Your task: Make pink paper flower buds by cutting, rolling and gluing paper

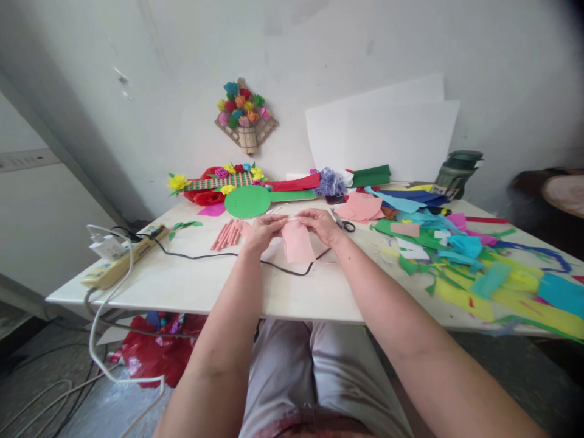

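Observation:
A piece of pink crepe paper (298, 243) hangs over the table, its top edge pinched between both hands. My left hand (268, 231) grips the upper left corner with fingers closed. At the upper right, my right hand (322, 224) pinches the same paper. Several pink paper rolls (225, 235) lie left of my left hand. Just behind the hands rests a green paddle-shaped cutout (249, 202). Scissors (345, 225) lie right of my right hand, near a stack of pink paper pieces (361, 207).
Coloured paper scraps (479, 261) cover the table's right side, with a dark bottle (457, 173) behind them. A black cord (205, 257) crosses the table from a power strip (125, 258) at left. A flower decoration (246, 115) hangs on the wall.

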A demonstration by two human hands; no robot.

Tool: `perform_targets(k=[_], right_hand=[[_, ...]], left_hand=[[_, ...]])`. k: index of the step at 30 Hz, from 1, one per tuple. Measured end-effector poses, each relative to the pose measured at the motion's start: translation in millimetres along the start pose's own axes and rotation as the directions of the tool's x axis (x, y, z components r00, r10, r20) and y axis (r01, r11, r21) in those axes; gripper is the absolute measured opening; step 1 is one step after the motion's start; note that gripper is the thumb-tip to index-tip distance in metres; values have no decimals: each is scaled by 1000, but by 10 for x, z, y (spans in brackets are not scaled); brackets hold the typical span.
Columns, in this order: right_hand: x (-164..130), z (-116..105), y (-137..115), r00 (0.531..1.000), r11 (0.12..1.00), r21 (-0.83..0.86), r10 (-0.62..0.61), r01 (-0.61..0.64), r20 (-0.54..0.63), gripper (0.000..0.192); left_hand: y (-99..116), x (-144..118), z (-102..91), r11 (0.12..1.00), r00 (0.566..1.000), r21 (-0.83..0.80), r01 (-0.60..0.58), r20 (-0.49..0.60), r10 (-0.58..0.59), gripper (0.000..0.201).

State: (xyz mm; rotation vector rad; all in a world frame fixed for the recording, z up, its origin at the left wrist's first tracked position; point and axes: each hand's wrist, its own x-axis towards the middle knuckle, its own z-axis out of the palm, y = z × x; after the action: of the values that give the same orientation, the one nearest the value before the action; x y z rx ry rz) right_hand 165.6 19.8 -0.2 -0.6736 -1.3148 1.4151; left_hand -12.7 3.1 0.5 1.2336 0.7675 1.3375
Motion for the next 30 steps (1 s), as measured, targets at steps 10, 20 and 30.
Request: perform_targets(k=[10,20,30], right_hand=[[-2,-80,-11,991,999,6,49,-50,121,36],[-1,-45,-6,995,1000,-27,12,-9,97,26],[-6,-56,-8,983,997,-8,74,-73,167,31]], left_hand=[[-36,20,-25,999,1000,47,8,17,-9,35],[-31,21,-24,1000,1000,-2,4,-16,-5,33],[-28,10,-16,1000,1000,-18,-21,-11,20,31]])
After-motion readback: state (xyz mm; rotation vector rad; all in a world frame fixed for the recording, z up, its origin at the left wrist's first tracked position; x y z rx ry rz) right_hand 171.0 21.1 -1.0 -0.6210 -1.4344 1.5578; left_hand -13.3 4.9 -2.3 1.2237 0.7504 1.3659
